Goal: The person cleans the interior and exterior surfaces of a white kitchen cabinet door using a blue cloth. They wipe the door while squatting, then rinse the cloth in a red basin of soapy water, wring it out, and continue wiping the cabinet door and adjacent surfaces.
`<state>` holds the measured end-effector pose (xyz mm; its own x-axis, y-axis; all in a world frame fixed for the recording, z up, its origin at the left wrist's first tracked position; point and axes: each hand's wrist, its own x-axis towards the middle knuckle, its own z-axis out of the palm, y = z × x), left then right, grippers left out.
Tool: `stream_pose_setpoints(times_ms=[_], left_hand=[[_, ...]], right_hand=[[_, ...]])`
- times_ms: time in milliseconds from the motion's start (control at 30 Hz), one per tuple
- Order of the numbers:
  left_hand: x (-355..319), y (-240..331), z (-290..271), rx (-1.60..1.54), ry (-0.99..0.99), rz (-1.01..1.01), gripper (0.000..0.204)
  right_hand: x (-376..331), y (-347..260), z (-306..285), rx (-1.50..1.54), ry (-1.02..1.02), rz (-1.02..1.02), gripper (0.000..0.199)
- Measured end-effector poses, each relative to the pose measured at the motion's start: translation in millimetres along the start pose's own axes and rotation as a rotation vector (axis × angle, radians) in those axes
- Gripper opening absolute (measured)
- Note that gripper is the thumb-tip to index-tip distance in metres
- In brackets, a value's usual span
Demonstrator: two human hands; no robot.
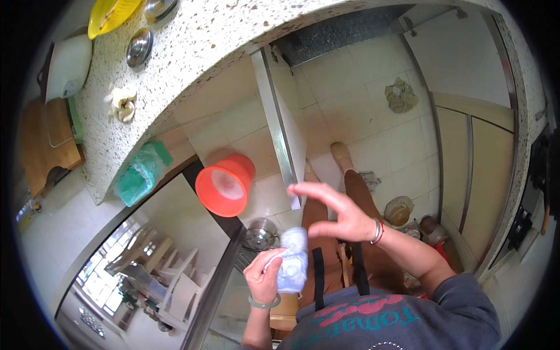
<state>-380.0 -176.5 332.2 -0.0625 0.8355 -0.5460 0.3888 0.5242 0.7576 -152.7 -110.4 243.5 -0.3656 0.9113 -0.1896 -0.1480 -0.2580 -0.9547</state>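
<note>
My left hand [263,277], with a pale green bangle at its wrist, grips a bunched light blue cloth [293,268] between thumb and fingers. To the right, my right hand [344,216] is open and holds nothing. Its thumb and fingers stretch out to the left, apart from the cloth. The fingertips appear close to the near end of an open door panel [277,122] with a metal edge; whether they touch it I cannot tell. Left of the panel stands a red bucket [246,166] with foamy-looking contents.
A speckled counter [192,35] curves along the upper left, bearing a yellow basket [111,17] and a metal bowl [139,46]. A green plastic bag [140,175] hangs by its edge. A metal pot [261,234] sits low behind the cloth. Crumpled plastic [401,95] lies on the tiled floor.
</note>
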Motion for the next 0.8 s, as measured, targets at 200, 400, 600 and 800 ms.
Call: stream_pose_setpoints(times_ms=[200, 400, 600, 800], left_hand=[[64, 51, 24, 0.189, 0.079, 0.296, 0.016], [120, -25, 60, 0.257, 0.046, 0.288, 0.063], [111, -12, 74, -0.144, -0.091, 0.028, 0.061], [169, 19, 77, -0.032, -0.064, 0.058, 0.05]], right_hand=[[-13, -4, 8, 0.313, 0.13, 0.175, 0.029], [22, 51, 23, -0.139, 0.506, 0.035, 0.049], [27, 48, 54, -0.21, 0.494, -0.002, 0.047], [81, 49, 45, -0.254, 0.599, -0.023, 0.049]])
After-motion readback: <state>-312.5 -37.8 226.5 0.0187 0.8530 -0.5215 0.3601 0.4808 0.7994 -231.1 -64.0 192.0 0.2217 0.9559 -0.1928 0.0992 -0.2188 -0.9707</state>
